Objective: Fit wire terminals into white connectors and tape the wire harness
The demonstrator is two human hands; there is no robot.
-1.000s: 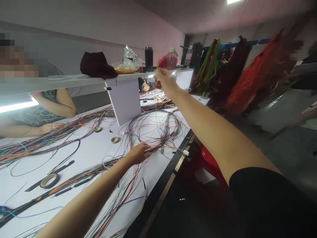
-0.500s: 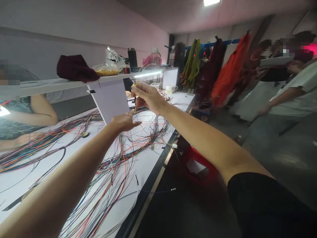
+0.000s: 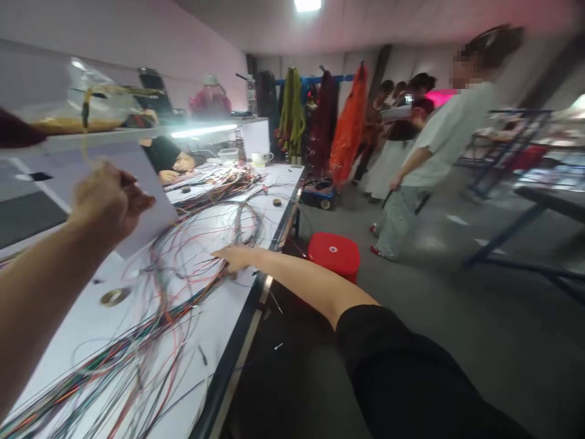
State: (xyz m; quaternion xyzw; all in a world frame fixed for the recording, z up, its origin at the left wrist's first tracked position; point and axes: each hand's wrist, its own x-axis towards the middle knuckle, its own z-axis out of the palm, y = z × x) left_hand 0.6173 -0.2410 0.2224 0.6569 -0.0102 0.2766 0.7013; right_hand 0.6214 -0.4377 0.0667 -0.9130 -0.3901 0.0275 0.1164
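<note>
My left hand (image 3: pixel 109 198) is raised at the left in front of the white divider, its fingers closed round a yellow wire (image 3: pixel 84 143). That wire rises above the fist, carries a short black section, and bends over to the right. Lower down, my right hand (image 3: pixel 235 256) reaches to the table near its front edge. Its fingers curl over a bundle of wires (image 3: pixel 208 286), though blur softens the fingertips. Many thin coloured wires (image 3: pixel 114 360) run along the white tabletop towards me, and a loose loop of them lies beyond my right hand.
A roll of tape (image 3: pixel 114 297) lies on the table, and a smaller roll (image 3: pixel 276 202) sits farther back. A red stool (image 3: pixel 333 250) stands right of the table edge. Another person's hands (image 3: pixel 178 167) are behind the divider. A person (image 3: pixel 425 158) stands on the right.
The view has swung right. My hands, close together before, are now apart: the left is raised with the yellow wire, while the right has dropped to the wires on the table.
</note>
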